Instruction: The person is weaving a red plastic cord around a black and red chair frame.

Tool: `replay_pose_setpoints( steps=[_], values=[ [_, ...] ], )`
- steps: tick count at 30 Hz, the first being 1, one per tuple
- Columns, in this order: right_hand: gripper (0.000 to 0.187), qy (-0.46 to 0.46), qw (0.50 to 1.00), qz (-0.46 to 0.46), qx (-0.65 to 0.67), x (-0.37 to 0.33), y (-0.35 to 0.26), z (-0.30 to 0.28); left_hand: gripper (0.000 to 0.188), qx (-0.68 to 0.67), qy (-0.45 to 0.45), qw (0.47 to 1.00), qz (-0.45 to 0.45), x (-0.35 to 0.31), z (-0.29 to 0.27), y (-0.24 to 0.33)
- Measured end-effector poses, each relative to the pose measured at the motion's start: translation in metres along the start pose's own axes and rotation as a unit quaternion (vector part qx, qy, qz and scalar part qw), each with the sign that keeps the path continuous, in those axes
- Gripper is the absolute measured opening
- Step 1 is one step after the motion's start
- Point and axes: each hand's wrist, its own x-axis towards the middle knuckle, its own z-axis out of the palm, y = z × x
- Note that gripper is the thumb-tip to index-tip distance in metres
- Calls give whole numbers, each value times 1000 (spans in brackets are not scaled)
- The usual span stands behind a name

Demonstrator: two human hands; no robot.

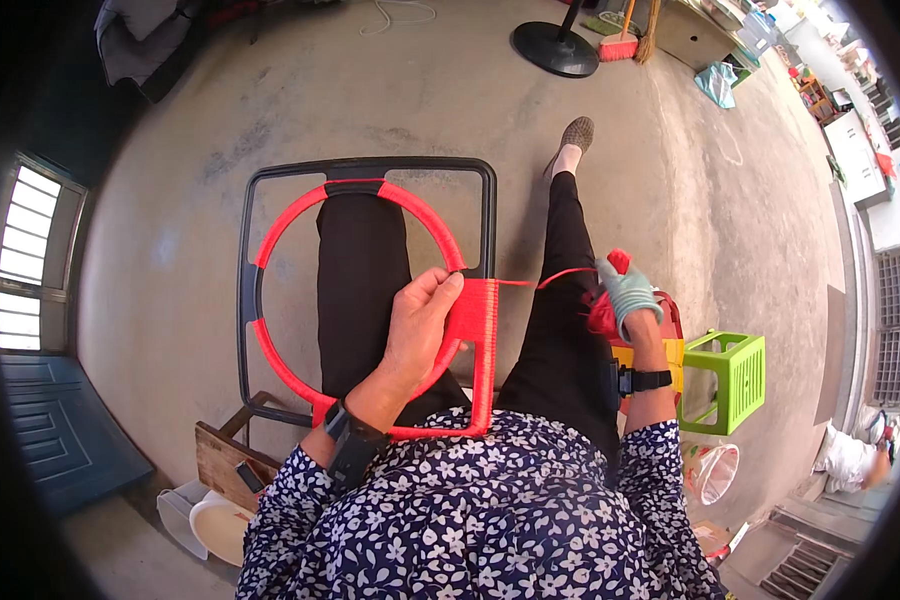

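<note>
Across my lap rests a black square frame (243, 230) with a round ring inside it. Red cord (425, 217) is wound around much of the ring and over the frame's near right side. My bare left hand (425, 315) pinches the ring's right edge, thumb and finger closed beside the wrapped panel (480, 310). Out to the right, my right hand (627, 292), in a pale green glove, is closed around a bundle of red cord (601, 315). A strand (555, 277) runs taut from the panel to this hand.
A lime-green stool (740, 382) stands on my right, near a clear bin (712, 472). At my left are a wooden bench (232, 460) and a pale round basin (220, 528). A black round stand base (555, 50) and a red broom (618, 47) are ahead.
</note>
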Motion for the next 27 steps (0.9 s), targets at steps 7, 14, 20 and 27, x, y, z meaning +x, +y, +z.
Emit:
replay_pose_setpoints(
  steps=[7, 14, 20, 27],
  values=[
    [33, 251, 821, -497, -127, -98, -104, -5, 25, 48, 48, 992, 106, 2, 2, -7],
    [31, 215, 628, -734, -144, -140, -145, 15, 26, 112, 87, 966, 216, 6, -9, -13],
    [27, -289, 891, -319, 147, -82, -103, 48, 28, -25, 53, 992, 114, 9, -7, -18],
    [26, -302, 878, -349, 127, -73, -91, 55, 20, -51, 56, 997, 29, 6, -4, -13]
  ],
)
